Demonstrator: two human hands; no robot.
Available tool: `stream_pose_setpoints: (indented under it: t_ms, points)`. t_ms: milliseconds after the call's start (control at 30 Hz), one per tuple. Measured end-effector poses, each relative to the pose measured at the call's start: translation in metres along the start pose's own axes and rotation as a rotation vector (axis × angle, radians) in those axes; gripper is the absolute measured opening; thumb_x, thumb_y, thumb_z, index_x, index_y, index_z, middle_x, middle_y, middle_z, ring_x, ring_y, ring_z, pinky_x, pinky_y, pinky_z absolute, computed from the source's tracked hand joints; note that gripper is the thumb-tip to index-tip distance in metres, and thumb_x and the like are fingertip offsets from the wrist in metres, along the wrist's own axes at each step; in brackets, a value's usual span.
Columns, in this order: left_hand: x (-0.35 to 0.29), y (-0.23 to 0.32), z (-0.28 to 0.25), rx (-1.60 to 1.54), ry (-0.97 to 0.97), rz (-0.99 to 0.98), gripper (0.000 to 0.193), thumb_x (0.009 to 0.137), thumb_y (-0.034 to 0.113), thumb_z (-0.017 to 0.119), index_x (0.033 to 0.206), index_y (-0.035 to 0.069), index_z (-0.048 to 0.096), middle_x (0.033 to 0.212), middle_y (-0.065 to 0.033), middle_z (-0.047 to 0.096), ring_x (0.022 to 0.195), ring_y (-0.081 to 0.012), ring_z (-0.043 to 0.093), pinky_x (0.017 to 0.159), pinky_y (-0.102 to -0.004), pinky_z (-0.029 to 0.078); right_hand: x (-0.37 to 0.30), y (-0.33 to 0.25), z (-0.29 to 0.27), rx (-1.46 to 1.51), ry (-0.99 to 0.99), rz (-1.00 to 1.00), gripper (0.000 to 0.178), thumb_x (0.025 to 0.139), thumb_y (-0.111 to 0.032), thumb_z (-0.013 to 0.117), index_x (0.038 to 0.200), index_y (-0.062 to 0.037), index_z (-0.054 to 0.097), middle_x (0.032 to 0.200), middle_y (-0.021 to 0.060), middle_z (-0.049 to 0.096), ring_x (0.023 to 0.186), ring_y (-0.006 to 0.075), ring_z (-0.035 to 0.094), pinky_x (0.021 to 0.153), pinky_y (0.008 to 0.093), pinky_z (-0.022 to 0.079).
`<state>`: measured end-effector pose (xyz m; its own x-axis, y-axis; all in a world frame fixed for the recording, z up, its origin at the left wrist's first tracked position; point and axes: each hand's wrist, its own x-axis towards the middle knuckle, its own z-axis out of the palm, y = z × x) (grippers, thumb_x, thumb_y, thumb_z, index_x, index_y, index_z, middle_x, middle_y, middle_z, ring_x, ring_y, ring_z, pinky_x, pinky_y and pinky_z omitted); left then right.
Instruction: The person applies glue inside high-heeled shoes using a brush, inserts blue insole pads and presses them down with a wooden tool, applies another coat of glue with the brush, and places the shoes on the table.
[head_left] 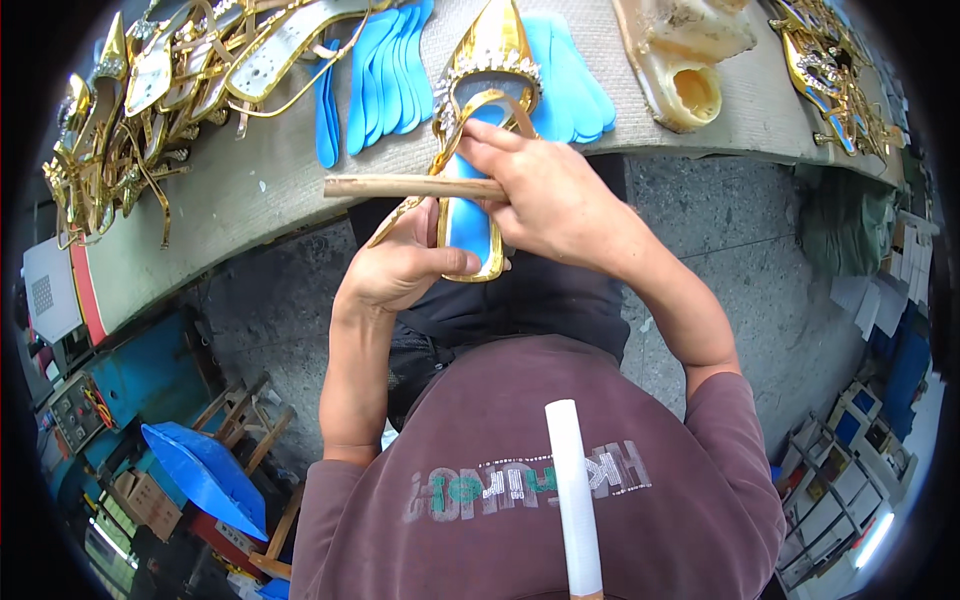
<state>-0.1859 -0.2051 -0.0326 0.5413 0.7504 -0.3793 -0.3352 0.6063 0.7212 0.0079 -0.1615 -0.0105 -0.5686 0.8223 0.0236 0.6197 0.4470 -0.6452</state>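
A pointed gold high-heeled shoe (497,45), with clear stones across its front and a gold ankle strap, is held at the table's near edge. My left hand (392,265) is closed around its heel end, thumb on the blue insole (465,225) inside. My right hand (565,195) grips a wooden stick (400,187) that lies crosswise over the shoe. The right fingers reach into the shoe by the strap and touch the insole; their tips are partly hidden.
Loose blue insoles (390,75) fan out left of the shoe, more (570,85) to its right. Piles of gold shoes lie at the far left (150,75) and far right (835,75). A glue-crusted container (695,95) stands on the table (270,185). A cigarette (573,500) juts over my shirt.
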Motion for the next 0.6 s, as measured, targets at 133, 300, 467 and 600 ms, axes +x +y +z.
stream_pose_setpoints:
  t_ms: [133,300,467,600]
  points:
    - [0.002,0.006,0.015,-0.134,0.026,-0.013,0.050,0.093,0.005,0.063,0.137,0.001,0.041,0.123,-0.0137,0.059,0.108,-0.0237,0.064,0.085,-0.0425,0.059,-0.029,-0.001,-0.063,0.348,-0.119,0.000,0.027,0.096,-0.014,0.056,0.118,0.0001,0.066,0.117,0.0195,0.067,0.084,0.0249,0.070,0.071,0.0359,0.053]
    - [0.007,-0.004,0.009,-0.119,0.178,0.041,0.053,0.108,0.042,0.028,0.132,-0.001,0.048,0.111,-0.0146,0.066,0.094,-0.0283,0.069,0.081,-0.0416,0.060,-0.157,0.011,-0.139,0.333,0.852,0.173,0.062,0.105,-0.047,0.036,0.106,0.0080,0.066,0.092,0.0167,0.072,0.054,0.0133,0.061,0.056,0.0244,0.048]
    - [0.017,-0.005,0.026,-0.015,0.293,0.072,0.061,0.107,0.046,0.021,0.125,-0.001,0.055,0.102,-0.0159,0.068,0.083,-0.0272,0.071,0.079,-0.0377,0.059,-0.120,0.040,-0.133,0.302,0.963,0.413,0.026,0.097,-0.015,0.060,0.100,0.0082,0.071,0.078,0.0114,0.071,0.064,0.0142,0.067,0.057,0.0237,0.053]
    - [0.023,-0.004,0.025,-0.106,0.242,0.168,0.060,0.106,0.049,0.023,0.117,0.000,0.055,0.086,-0.0143,0.067,0.074,-0.0257,0.070,0.070,-0.0360,0.059,-0.107,0.072,-0.147,0.440,0.759,0.468,0.021,0.095,-0.010,0.061,0.098,0.0082,0.071,0.078,0.0126,0.072,0.065,0.0143,0.068,0.060,0.0244,0.055]
